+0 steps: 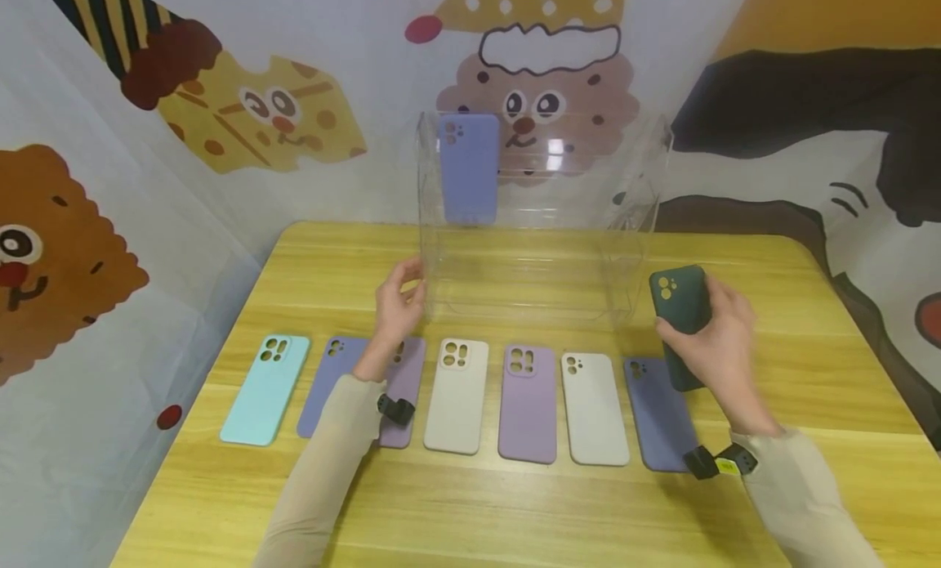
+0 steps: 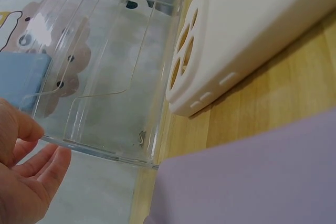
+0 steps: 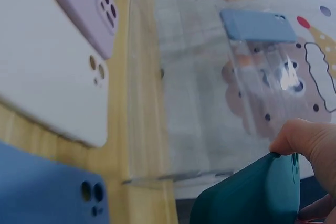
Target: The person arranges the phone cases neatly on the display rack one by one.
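My right hand (image 1: 722,335) holds a dark green phone case (image 1: 684,327), thumb on one edge and fingers round the other. The case is tilted above a blue phone case (image 1: 662,425), covering part of it. My left hand (image 1: 400,306) is at the left side of a clear display stand (image 1: 529,315). In the left wrist view the thumb and fingers pinch the stand's edge (image 2: 94,151). On the stand's upper tier, at the left, a periwinkle phone case (image 1: 470,172) stands upright.
Along the table (image 1: 470,511) lies a row of cases: turquoise (image 1: 266,396), blue (image 1: 319,396), purple (image 1: 403,396), cream (image 1: 456,404), another purple (image 1: 527,413) and white (image 1: 597,413). My left forearm passes over two of them. A cartoon-printed cloth (image 1: 353,200) hangs behind.
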Available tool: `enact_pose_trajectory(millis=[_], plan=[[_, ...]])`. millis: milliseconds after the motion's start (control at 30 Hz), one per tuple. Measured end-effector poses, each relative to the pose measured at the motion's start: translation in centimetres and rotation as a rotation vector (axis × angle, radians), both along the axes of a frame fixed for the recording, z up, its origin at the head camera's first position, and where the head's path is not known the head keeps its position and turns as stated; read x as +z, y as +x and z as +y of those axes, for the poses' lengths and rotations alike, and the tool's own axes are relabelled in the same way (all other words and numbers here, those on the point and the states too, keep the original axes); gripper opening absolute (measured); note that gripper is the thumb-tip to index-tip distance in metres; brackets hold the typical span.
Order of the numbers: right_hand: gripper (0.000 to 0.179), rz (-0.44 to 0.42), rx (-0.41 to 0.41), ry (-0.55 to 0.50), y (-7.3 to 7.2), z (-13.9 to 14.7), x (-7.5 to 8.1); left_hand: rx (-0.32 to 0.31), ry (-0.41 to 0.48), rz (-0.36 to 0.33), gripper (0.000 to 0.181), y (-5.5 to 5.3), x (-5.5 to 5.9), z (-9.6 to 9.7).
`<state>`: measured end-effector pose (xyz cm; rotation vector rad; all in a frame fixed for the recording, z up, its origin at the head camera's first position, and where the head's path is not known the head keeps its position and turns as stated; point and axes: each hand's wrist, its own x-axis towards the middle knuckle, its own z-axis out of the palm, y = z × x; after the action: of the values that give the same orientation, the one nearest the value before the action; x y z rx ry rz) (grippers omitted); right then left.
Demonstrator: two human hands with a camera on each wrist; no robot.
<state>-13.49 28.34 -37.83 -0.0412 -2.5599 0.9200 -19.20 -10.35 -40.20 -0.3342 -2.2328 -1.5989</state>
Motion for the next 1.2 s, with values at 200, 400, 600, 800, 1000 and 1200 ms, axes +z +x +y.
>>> enact_pose_trajectory(millis=[200,400,600,800,1000,1200], plan=[[0.081,0.059,0.052,-0.018,-1.0,-1.7,1.2,-0.003,0.003,0.005,0.031,0.0,0.0,0.0],[0.080,0.073,0.063,-0.058,-2.4,-3.9,2.4,-0.002,0.014,0.008,0.032,0.0,0.1,0.0],[0.084,0.089,0.075,-0.110,-3.8,-6.1,3.2,0.002,0.023,0.009,0.032,0.0,0.1,0.0],[0.089,0.104,0.068,-0.117,-5.0,-7.7,3.7,0.001,0.014,0.017,0.031,0.0,0.1,0.0],[0.089,0.110,0.091,-0.162,-6.0,-9.3,4.5,0.009,0.009,0.017,0.031,0.0,0.1,0.1],[0.089,0.114,0.087,-0.165,-7.4,-10.9,5.7,0.010,0.005,0.021,0.030,0.0,0.2,0.1]])
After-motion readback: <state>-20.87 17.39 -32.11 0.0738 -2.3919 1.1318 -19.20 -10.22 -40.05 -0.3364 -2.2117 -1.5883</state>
